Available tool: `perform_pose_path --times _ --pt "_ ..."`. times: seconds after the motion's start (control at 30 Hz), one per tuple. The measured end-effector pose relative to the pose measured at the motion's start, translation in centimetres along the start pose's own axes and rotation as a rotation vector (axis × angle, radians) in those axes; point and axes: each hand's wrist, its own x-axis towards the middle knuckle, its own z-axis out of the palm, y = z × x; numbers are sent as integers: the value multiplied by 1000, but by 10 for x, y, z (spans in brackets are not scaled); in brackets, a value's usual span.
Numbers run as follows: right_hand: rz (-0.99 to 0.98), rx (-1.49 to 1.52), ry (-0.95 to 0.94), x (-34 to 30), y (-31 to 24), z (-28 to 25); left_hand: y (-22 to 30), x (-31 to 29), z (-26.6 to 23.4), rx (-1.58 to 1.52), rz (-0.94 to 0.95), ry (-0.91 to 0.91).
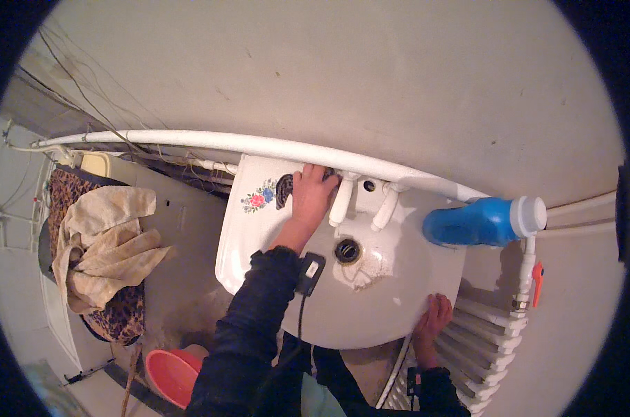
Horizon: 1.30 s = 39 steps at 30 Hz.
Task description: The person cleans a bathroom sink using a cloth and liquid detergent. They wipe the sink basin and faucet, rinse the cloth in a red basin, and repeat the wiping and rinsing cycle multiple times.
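Sink [412, 278] is sitting by the wall pipe [273, 144]; left hand [312, 200] and right hand [432, 323] are touching its edges, grips impossible to tell; brown residue [366, 280] is remaining near the drain [347, 251].

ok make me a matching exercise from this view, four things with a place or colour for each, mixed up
1. bottle
2. towel
3. basin
4. right hand

a. at the rim of the sink
b. red
c. lying over leopard-print cloth
d. blue with a white cap

Pairs: 1-d, 2-c, 3-b, 4-a
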Motion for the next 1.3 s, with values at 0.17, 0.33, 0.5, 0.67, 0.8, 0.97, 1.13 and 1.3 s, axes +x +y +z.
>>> perform_pose_path --times 0.17,0.33,0.5,0.67,0.8,0.97,1.13,1.3 --pt "-27 3 42 0 0 2 2 -3 -3 45 -50 -62" --pt "26 13 -55 1 -2 -5 3 6 12 95 -124 1" --pt "-14 -9 7 5 -6 -2 0 -30 -19 -16 -38 -76" --pt "-1 32 22 4 -3 1 -9 -45 -48 -81 -122 -1" --pt "-13 -25 -31 2 0 -2 4 -19 -18 -72 -153 89" --pt "-95 -53 6 6 -5 -7 10 2 2 124 -92 -32" --pt "-32 1 5 11 -12 -8 13 -1 -1 62 -201 -22" --pt "6 27 -11 9 -11 -9 7 12 11 91 -197 -22"
